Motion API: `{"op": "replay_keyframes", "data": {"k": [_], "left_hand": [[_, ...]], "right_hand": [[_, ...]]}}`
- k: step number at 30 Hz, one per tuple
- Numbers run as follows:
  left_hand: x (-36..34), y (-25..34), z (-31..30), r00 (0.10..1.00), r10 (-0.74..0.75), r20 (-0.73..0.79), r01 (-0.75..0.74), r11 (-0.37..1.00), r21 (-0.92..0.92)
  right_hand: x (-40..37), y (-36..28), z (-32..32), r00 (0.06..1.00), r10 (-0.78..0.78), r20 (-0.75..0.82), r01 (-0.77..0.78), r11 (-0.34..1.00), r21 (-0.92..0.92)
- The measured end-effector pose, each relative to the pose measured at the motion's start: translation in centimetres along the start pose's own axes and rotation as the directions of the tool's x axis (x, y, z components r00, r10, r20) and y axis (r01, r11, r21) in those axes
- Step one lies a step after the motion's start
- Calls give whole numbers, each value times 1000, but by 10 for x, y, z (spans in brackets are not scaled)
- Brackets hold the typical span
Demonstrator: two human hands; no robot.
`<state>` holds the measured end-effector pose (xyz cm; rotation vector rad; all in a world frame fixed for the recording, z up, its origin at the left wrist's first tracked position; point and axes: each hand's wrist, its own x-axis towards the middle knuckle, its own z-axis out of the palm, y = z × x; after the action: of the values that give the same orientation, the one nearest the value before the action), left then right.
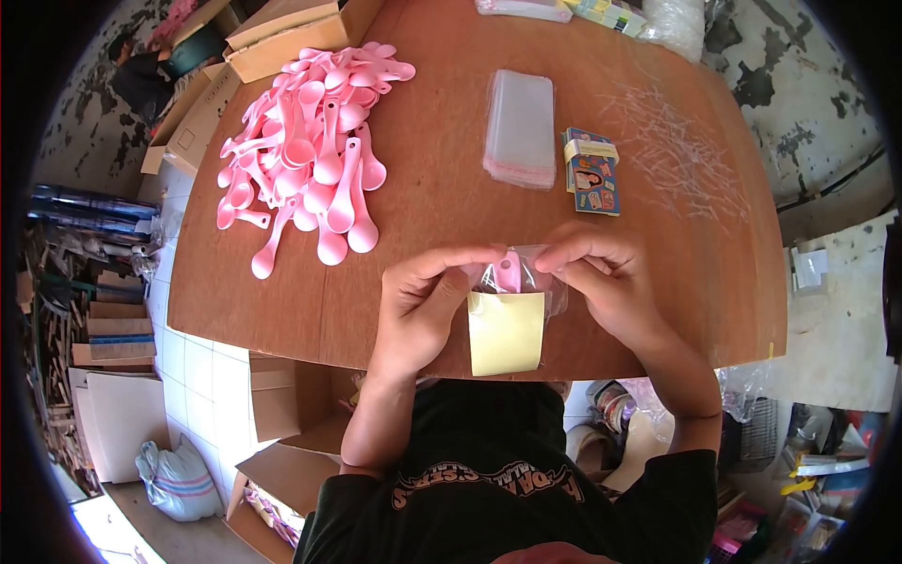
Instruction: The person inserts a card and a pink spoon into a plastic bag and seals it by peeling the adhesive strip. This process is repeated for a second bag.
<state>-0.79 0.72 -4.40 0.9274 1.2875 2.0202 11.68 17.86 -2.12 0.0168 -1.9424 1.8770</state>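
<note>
Between both hands, close to the table's near edge, is a clear plastic bag (pixel 556 298). Inside it shows the handle end of a pink spoon (pixel 507 272), with a hole near its tip. A pale yellow card (pixel 507 334) covers the rest of the spoon. My left hand (pixel 425 299) pinches the bag's upper left corner between thumb and forefinger. At the upper right corner, my right hand (pixel 606 274) has the same kind of pinch on the film.
Many pink spoons (pixel 301 150) lie heaped on the wooden table (pixel 432 207) at the left. Beyond my hands are a stack of clear bags (pixel 520 127) and banded printed cards (pixel 592 172). Thin clear strips (pixel 676 150) lie scattered at right. A cardboard box (pixel 291 42) stands far left; a person (pixel 141 80) is behind.
</note>
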Motion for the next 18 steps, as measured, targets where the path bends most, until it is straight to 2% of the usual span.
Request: {"op": "replay_keyframes", "data": {"k": [2,6,8,15,17,18], "left_hand": [[1,0,-2,999,20,37,-21,1000,19],[1,-1,-1,1000,12,12,-12,1000,-8],[0,-3,-1,1000,12,1,-12,999,-30],[1,-2,-2,1000,21,10,-21,998,-53],[1,-2,-4,1000,22,15,-21,998,-52],[1,-1,-4,1000,6,20,-4,994,-106]], "right_hand": [[0,-4,0,997,79,16,-79,997,2],[0,-6,2,997,73,33,-72,997,-20],[0,-6,2,998,18,56,-15,998,-59],[1,-5,2,997,-18,71,24,996,-88],[2,-7,1,995,-36,91,51,985,-166],[2,-6,-1,995,-35,91,50,985,-166]]}}
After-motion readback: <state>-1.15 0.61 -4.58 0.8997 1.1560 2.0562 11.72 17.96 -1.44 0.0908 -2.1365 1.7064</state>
